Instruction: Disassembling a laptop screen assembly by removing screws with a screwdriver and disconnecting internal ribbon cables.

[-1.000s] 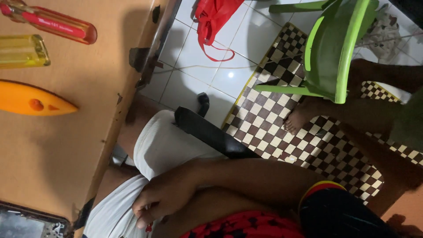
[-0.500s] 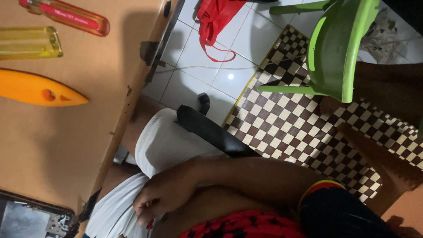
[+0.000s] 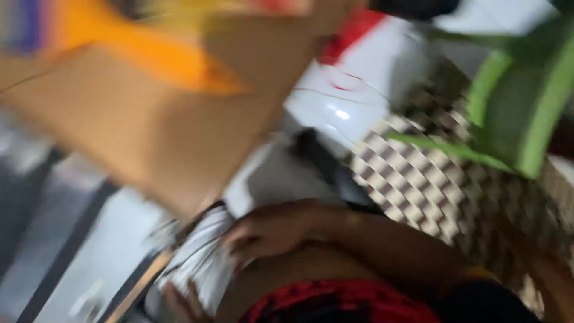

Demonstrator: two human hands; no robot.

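Resting on white cloth (image 3: 203, 263) at the lap, right hand (image 3: 269, 230) with fingers curled onto it, grip unclear through blur, left hand (image 3: 182, 299) at the cloth's lower edge, grip unclear, tan table (image 3: 149, 131) above, orange tool (image 3: 149, 51) on it, green chair (image 3: 520, 101) at right.

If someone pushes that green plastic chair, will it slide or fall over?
The green chair looks like thin moulded plastic, so probably light. It stands on smooth-looking tiled floor, so a push would likely slide it; a high push might tip it. The blur leaves this uncertain.
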